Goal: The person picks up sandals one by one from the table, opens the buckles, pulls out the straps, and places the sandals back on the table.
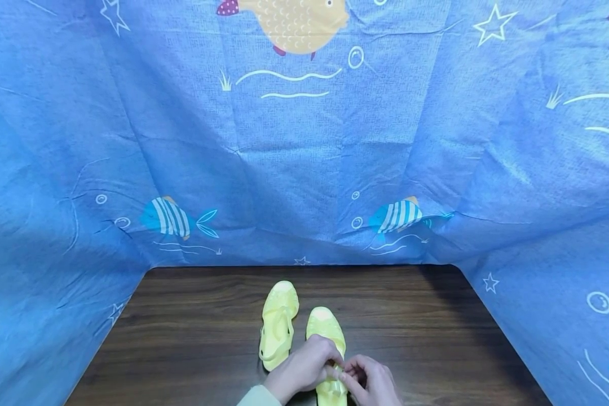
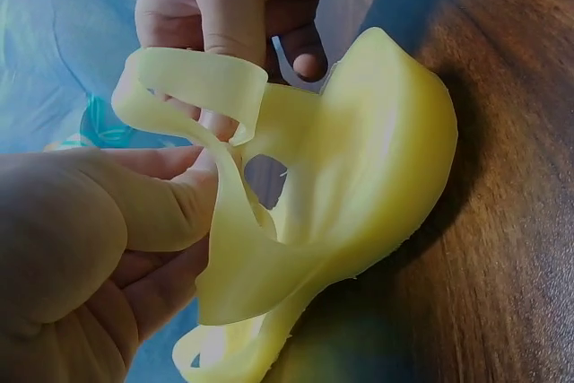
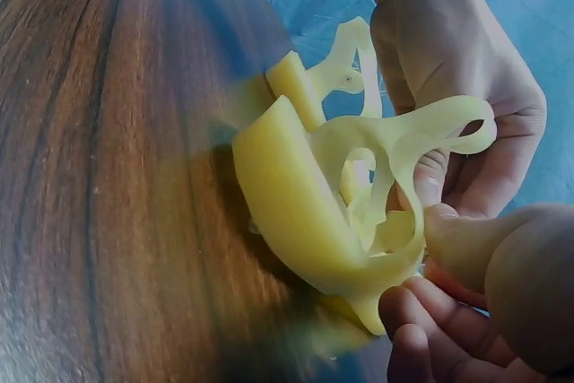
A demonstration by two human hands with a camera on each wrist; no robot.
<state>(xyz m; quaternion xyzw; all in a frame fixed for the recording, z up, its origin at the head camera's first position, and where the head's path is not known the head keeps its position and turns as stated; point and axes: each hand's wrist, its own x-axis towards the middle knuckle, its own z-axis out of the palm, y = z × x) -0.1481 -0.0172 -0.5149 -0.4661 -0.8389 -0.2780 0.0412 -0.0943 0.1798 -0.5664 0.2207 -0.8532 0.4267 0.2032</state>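
Two yellow jelly sandals stand on the tabletop, toes pointing away. My hands meet at the ankle strap of the right-hand sandal (image 1: pixel 325 328). The left hand (image 1: pixel 312 361) reaches across this sandal and pinches its strap (image 2: pixel 235 213) between thumb and fingers. From the right side, the right hand (image 1: pixel 373 380) pinches the same strap, thumb and fingertips close to the left hand's. A loop of the strap (image 3: pixel 453 125) stands up above the sandal's opening. The other sandal (image 1: pixel 276 330) is to the left, slightly farther off, with no hand on it.
The dark wood-grain table (image 1: pixel 193 338) extends to both sides of the sandals. A blue curtain (image 1: pixel 294 169) printed with fish and stars hangs along its back and sides.
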